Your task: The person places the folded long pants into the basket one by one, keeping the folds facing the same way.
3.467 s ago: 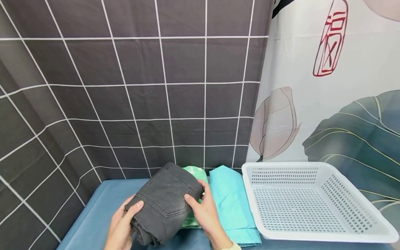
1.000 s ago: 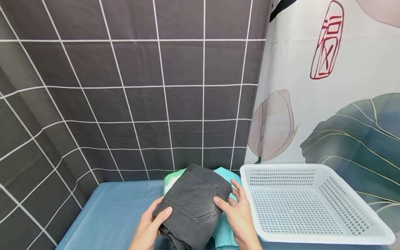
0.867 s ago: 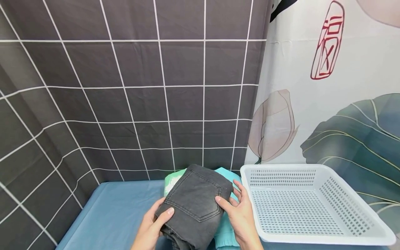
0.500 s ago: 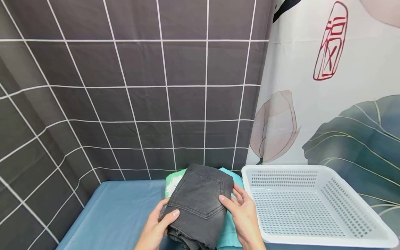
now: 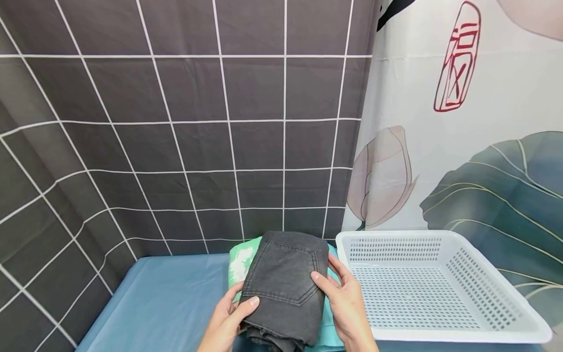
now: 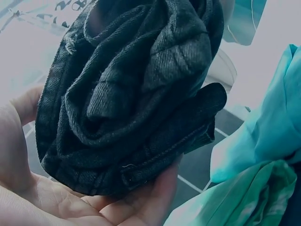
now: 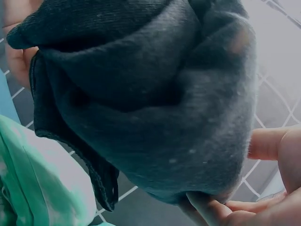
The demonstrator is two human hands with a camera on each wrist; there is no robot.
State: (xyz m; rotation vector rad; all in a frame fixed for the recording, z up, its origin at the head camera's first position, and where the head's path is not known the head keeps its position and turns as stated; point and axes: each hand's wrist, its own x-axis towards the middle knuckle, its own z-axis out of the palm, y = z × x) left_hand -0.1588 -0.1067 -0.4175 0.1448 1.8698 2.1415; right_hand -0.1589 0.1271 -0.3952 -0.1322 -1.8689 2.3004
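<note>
A pair of dark grey jeans [image 5: 286, 278], folded into a compact bundle with a back pocket facing up, is held between both hands. My left hand [image 5: 228, 320] grips its lower left side, thumb on top and fingers underneath. On the right edge, my right hand [image 5: 345, 305] pinches the bundle with its thumb on the pocket side. The left wrist view shows the rolled layers of the jeans [image 6: 127, 89] at their end. Behind and below the bundle lie a green and white folded cloth [image 5: 241, 261] and a turquoise folded cloth [image 5: 327, 327], both partly hidden.
A white perforated plastic basket [image 5: 418, 293] stands at the right on the blue-covered surface [image 5: 162, 298]. A dark grey curtain with white grid lines [image 5: 198, 146] hangs behind, meeting a white printed curtain [image 5: 396, 88] at the right.
Over the last few seconds both hands have carried the jeans rightward, from the left of the green cloth to over the two cloths. The bundle has turned more upright in view.
</note>
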